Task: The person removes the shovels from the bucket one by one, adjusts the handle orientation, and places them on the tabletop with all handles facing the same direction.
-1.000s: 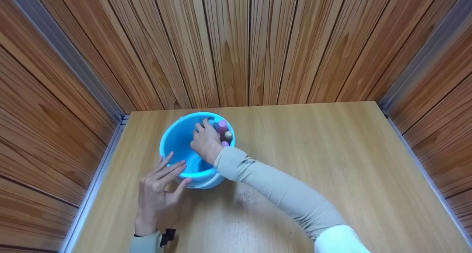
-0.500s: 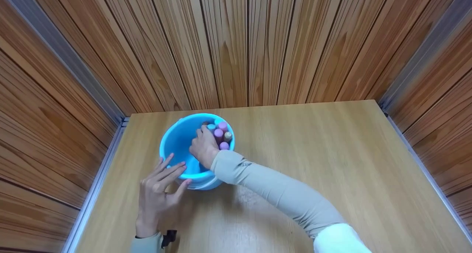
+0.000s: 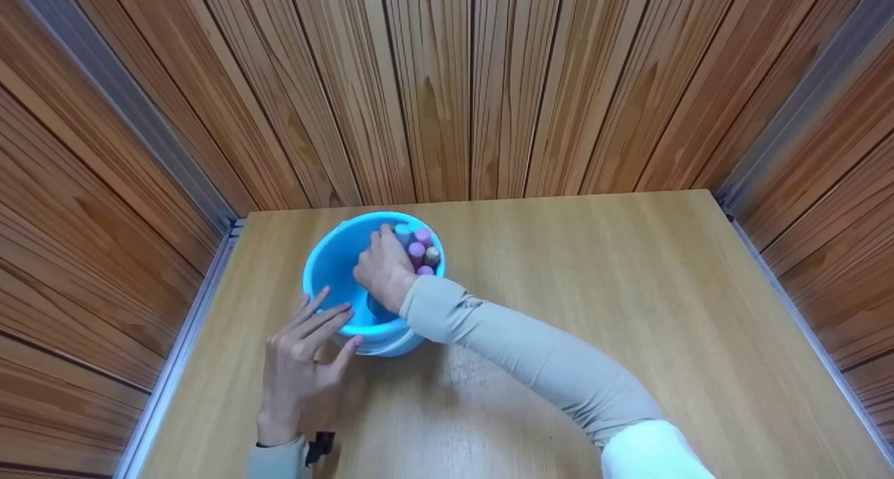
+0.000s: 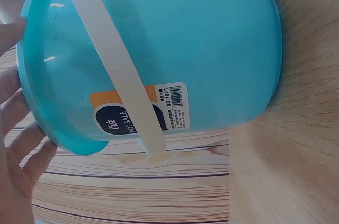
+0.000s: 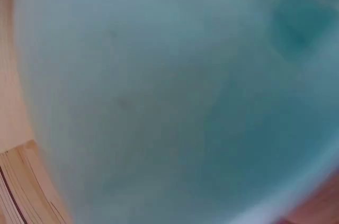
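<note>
A light-blue plastic bucket (image 3: 335,255) stands upright at the table's left back. Its white handle (image 4: 119,65) hangs across the labelled side in the left wrist view. Several thick cylinders with rounded tops lean together inside by the right wall: a blue one (image 3: 403,233), purple ones (image 3: 417,251) and a beige one (image 3: 432,256). My right hand (image 3: 385,266) reaches into the bucket beside them, fingers bent downward; its fingertips and anything between them are hidden. With fingers spread and fairly straight, my left hand (image 3: 300,360) touches the near-left rim.
The bucket rests on a light wooden table (image 3: 594,290). Wood-panelled walls (image 3: 447,95) rise behind and at both sides, with metal strips (image 3: 185,339) along the edges. The right wrist view is mostly filled by the blurred bucket wall (image 5: 132,102).
My right hand shifts slightly within the bucket, and more of the purple tops show than a second ago. A brown top seen half a second ago is now hidden. My left hand stays in place.
</note>
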`<control>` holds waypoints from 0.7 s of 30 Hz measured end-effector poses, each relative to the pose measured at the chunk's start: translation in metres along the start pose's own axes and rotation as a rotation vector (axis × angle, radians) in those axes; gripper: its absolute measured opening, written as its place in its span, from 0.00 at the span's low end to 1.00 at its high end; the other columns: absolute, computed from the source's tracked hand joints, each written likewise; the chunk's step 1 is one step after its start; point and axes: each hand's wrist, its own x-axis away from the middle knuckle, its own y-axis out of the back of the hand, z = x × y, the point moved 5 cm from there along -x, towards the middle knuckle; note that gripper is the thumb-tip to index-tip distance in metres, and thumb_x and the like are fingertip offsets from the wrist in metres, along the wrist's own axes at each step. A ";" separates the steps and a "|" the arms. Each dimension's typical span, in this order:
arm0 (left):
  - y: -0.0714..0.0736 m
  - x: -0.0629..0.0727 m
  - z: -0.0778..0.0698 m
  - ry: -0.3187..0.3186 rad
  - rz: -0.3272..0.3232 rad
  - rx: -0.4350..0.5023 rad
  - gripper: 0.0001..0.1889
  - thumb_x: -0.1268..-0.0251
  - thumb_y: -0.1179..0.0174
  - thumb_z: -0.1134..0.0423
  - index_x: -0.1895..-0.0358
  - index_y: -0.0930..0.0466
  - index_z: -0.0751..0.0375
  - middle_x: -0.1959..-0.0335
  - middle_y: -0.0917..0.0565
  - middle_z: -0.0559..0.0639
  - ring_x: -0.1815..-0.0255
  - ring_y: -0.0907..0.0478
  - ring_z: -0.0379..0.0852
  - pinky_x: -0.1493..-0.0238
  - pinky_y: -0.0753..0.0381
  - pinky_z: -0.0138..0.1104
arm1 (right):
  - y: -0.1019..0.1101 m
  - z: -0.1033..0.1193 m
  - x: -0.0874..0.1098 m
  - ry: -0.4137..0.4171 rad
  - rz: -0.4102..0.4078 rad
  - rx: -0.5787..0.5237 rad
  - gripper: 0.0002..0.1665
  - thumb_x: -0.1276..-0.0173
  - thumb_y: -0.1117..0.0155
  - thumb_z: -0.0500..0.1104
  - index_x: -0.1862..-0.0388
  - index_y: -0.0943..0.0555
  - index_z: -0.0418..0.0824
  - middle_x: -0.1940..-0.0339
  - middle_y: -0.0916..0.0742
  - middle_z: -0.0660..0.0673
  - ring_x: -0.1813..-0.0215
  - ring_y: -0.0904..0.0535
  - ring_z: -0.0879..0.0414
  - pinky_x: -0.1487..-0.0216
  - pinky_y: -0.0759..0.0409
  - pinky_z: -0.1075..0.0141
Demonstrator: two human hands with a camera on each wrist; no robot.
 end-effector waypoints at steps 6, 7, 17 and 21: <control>0.001 -0.001 0.001 -0.023 -0.017 0.007 0.27 0.52 0.15 0.58 0.45 0.07 0.56 0.45 0.08 0.47 0.33 0.15 0.54 0.24 0.26 0.47 | 0.014 -0.018 0.014 -0.036 -0.050 -0.045 0.30 0.30 0.30 0.63 0.34 0.15 0.54 0.49 0.08 0.50 0.50 0.16 0.51 0.34 0.14 0.56; 0.001 -0.001 0.001 -0.026 -0.019 0.009 0.27 0.53 0.15 0.59 0.45 0.07 0.56 0.45 0.08 0.47 0.34 0.14 0.54 0.24 0.26 0.45 | 0.016 -0.021 0.017 -0.043 -0.058 -0.059 0.29 0.30 0.29 0.62 0.34 0.15 0.53 0.49 0.08 0.50 0.50 0.16 0.51 0.34 0.14 0.55; 0.000 0.002 0.003 -0.093 -0.027 -0.010 0.27 0.53 0.15 0.57 0.45 0.07 0.58 0.46 0.07 0.51 0.38 0.12 0.57 0.24 0.26 0.44 | 0.025 -0.056 0.043 -0.059 -0.121 -0.154 0.19 0.29 0.27 0.61 0.53 0.11 0.49 0.69 0.14 0.50 0.70 0.20 0.55 0.59 0.08 0.62; 0.000 0.002 0.004 -0.092 -0.025 -0.005 0.26 0.51 0.16 0.56 0.45 0.07 0.57 0.46 0.07 0.50 0.37 0.13 0.57 0.24 0.26 0.44 | 0.022 -0.073 0.054 -0.056 -0.167 -0.211 0.21 0.28 0.28 0.61 0.52 0.11 0.46 0.64 0.13 0.48 0.71 0.20 0.54 0.61 0.10 0.65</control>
